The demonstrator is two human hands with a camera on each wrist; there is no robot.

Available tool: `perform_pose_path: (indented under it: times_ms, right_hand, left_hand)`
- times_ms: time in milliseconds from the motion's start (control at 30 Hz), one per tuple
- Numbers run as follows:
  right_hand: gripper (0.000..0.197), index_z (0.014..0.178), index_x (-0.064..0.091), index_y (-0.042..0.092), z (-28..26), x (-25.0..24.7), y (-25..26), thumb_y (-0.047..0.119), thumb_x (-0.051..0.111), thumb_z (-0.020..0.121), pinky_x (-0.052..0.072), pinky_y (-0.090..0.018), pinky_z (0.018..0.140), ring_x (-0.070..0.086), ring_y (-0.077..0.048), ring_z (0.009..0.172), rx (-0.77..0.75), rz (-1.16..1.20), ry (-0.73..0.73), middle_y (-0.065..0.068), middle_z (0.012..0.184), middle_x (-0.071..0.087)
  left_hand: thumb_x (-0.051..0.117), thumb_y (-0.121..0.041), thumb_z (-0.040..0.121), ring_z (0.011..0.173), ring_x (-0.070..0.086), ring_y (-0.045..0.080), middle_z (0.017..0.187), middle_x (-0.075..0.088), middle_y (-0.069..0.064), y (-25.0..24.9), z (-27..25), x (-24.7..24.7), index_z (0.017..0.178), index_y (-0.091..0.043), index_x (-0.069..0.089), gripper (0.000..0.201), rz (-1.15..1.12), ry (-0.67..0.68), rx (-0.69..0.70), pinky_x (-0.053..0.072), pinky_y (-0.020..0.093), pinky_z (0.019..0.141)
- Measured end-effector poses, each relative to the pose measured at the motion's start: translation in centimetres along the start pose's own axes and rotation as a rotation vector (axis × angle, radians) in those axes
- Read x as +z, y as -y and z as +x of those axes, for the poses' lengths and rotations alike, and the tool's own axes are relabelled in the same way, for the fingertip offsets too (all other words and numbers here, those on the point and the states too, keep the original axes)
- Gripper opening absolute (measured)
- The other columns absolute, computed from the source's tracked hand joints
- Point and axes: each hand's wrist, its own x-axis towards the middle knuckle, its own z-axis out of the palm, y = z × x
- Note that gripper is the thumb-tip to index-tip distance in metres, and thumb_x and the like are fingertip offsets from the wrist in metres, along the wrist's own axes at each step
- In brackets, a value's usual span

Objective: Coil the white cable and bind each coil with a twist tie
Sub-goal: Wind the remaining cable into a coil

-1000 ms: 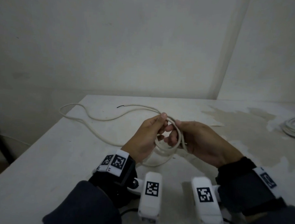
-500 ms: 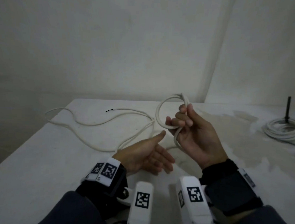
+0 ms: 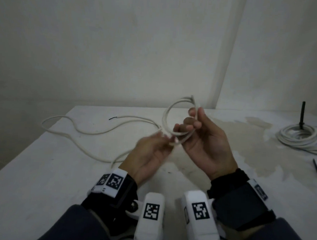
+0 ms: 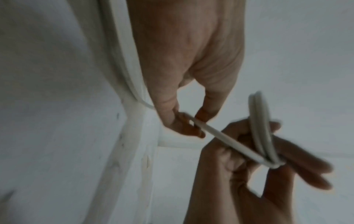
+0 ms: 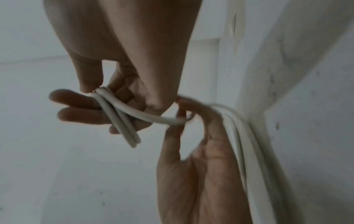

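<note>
White cable (image 3: 91,133) slack across table (image 3: 43,169) at ten o'clock, left hand (image 3: 149,155) pinching its running strand, right hand (image 3: 202,141) thumb-clamping small coil (image 3: 172,116) above centre, finished coil (image 3: 302,138) at three o'clock.

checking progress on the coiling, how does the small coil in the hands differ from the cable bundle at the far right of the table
The small coil is held up off the table, pinched by the right hand, while the cable bundle lies flat on the table. The small coil has only a few turns; the bundle has many and is wider. The small coil trails a loose tail that the left hand pinches; no tail shows on the bundle. Both are white.
</note>
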Motion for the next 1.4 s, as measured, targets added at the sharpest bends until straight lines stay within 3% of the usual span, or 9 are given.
perform_pose_path:
  times_ms: [67,233,333,467,667,900,1033,1267,1400]
  right_hand:
    - [0.022,0.079,0.058,0.012,0.3,-0.8,0.9,0.028,0.047,0.09,0.054,-0.024,0.069,0.048,-0.008,0.047,-0.052,-0.034,-0.074,0.006,0.052,0.046]
    - [0.025,0.089,0.058,0.008,0.8,-2.3,0.3,0.025,0.043,0.098,0.048,-0.021,0.055,0.032,-0.005,0.039,0.01,-0.134,-0.167,0.006,0.053,0.037]
    - [0.027,0.086,0.06,0.005,0.8,-2.2,-0.3,0.024,0.043,0.097,0.042,-0.02,0.048,0.026,-0.004,0.038,0.073,-0.241,-0.153,0.006,0.053,0.031]
    - [0.032,0.086,0.062,0.004,0.7,-1.9,-0.6,0.022,0.04,0.1,0.039,-0.019,0.044,0.024,-0.004,0.037,0.111,-0.436,-0.14,0.007,0.05,0.026]
    - [0.033,0.088,0.062,-0.001,0.4,-1.9,-0.8,0.018,0.039,0.102,0.033,-0.018,0.041,0.022,-0.005,0.039,0.155,-0.706,-0.095,0.006,0.05,0.023]
    - [0.024,0.088,0.059,0.004,0.2,-2.1,-0.7,0.016,0.043,0.101,0.033,-0.019,0.042,0.029,-0.005,0.037,0.081,-0.879,-0.09,0.009,0.044,0.032]
    - [0.014,0.089,0.04,0.012,0.1,-2.4,-0.4,0.015,0.051,0.098,0.034,-0.024,0.044,0.031,-0.008,0.041,0.022,-0.881,-0.134,0.007,0.045,0.038]
    - [0.022,0.08,0.038,0.012,0.0,-2.1,-0.3,0.012,0.055,0.095,0.036,-0.025,0.045,0.027,-0.011,0.044,0.034,-0.878,-0.033,0.003,0.048,0.031]
    - [0.021,0.08,0.04,0.013,-0.1,-1.8,-0.2,0.014,0.056,0.094,0.046,-0.029,0.05,0.035,-0.014,0.044,0.048,-0.941,0.006,-0.002,0.048,0.048]
  left_hand:
    - [0.049,0.013,0.087,0.076,0.068,0.018,0.088,0.059,0.015,-1.0,0.2,-0.5,0.096,0.0,0.055,0.017,-0.075,-0.074,0.143,0.058,0.028,0.065]
    - [0.052,0.004,0.092,0.072,0.068,0.015,0.091,0.067,0.009,-1.6,0.5,-1.1,0.139,-0.001,0.036,0.05,-0.045,-0.161,0.337,0.058,0.031,0.062]
    - [0.051,-0.001,0.093,0.085,0.062,0.014,0.095,0.07,-0.001,-1.7,0.2,-1.1,0.119,-0.005,0.059,0.028,0.122,-0.116,0.344,0.056,0.026,0.072]
    - [0.049,-0.003,0.093,0.098,0.056,0.018,0.114,0.065,0.003,-1.8,-0.2,-0.6,0.125,-0.006,0.06,0.034,0.232,-0.062,0.333,0.05,0.029,0.086]
    - [0.052,-0.014,0.096,0.091,0.062,0.012,0.113,0.066,0.003,-2.0,-0.4,-0.7,0.112,-0.01,0.069,0.024,0.489,0.009,0.366,0.051,0.02,0.076]
    - [0.042,-0.015,0.1,0.081,0.067,0.006,0.101,0.071,-0.006,-1.7,-0.9,-0.6,0.122,-0.016,0.06,0.028,0.729,0.081,0.338,0.052,0.017,0.062]
    - [0.041,-0.01,0.1,0.058,0.052,0.006,0.087,0.06,0.004,-1.7,-0.8,-0.5,0.115,-0.01,0.064,0.027,0.637,0.096,0.258,0.046,0.017,0.054]
    - [0.036,-0.011,0.092,0.041,0.029,0.006,0.062,0.046,0.0,-2.2,-1.0,-0.2,0.103,-0.002,0.064,0.032,0.369,0.159,0.008,0.028,0.018,0.041]
    - [0.031,-0.011,0.089,0.031,0.023,0.003,0.058,0.043,0.0,-2.7,-1.0,-0.3,0.089,-0.003,0.068,0.037,0.315,0.13,-0.063,0.022,0.015,0.033]
